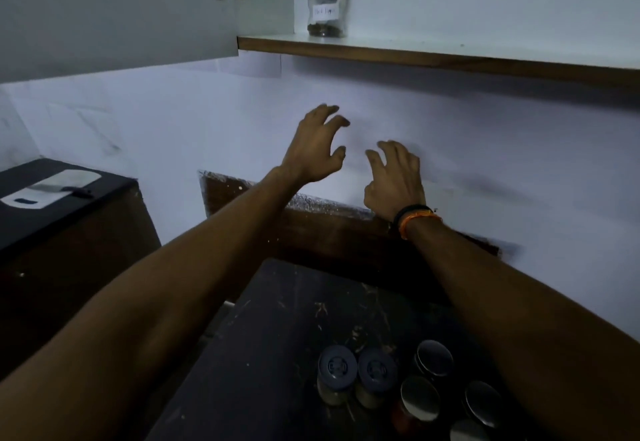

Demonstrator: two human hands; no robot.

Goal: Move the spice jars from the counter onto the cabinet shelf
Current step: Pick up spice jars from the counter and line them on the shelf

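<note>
One jar (327,7) stands on the cabinet shelf (450,56); six remain clustered on the counter (263,354). Our left hand (317,147) and right hand (394,177) hover between, fingers loosely spread, holding nothing, presumably free to fetch another.

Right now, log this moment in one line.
left hand: empty | right hand: empty | shelf: one jar | counter: jars waiting

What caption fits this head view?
Both hands empty in mid-air; one jar on the shelf, six jars on the counter.
</note>
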